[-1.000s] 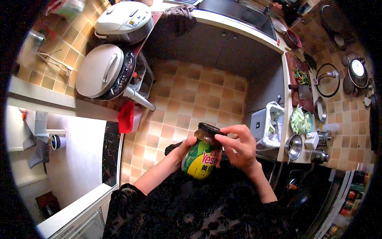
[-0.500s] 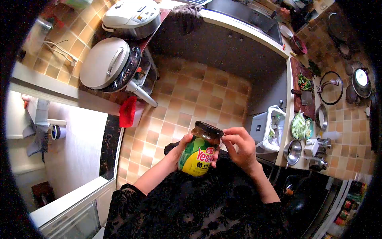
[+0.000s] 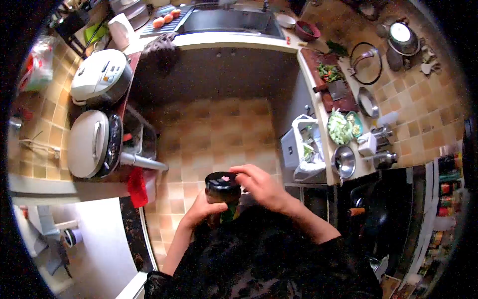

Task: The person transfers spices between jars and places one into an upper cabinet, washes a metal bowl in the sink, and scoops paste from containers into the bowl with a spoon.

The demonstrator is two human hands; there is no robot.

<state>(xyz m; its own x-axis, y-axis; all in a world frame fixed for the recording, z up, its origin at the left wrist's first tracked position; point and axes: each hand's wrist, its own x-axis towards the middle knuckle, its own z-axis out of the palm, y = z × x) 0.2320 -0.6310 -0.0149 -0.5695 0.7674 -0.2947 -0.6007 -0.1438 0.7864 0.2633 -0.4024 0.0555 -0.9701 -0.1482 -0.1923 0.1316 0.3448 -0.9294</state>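
A glass jar (image 3: 229, 215) with a dark lid (image 3: 219, 180) stands in front of my body, its lid tilted up toward the camera. My left hand (image 3: 205, 209) is wrapped round the jar below the lid, the thumb across its front. My right hand (image 3: 264, 188) is closed at the right edge of the lid, fingertips on the rim and the other fingers bent. Most of the jar's green label is hidden by my left hand and the dark sleeve and clothing.
On the right counter are a cleaver (image 3: 337, 90) on a cutting board (image 3: 314, 62), a plate of sliced greens (image 3: 340, 127) and a metal bowl (image 3: 343, 160). A lined bin (image 3: 294, 149) stands below. At left are a rice cooker (image 3: 102, 74) and a round lidded appliance (image 3: 87, 144).
My view has swung, and the jar is now turned so that its lid top shows and its front label is mostly hidden. My right hand has moved further over the lid's edge.
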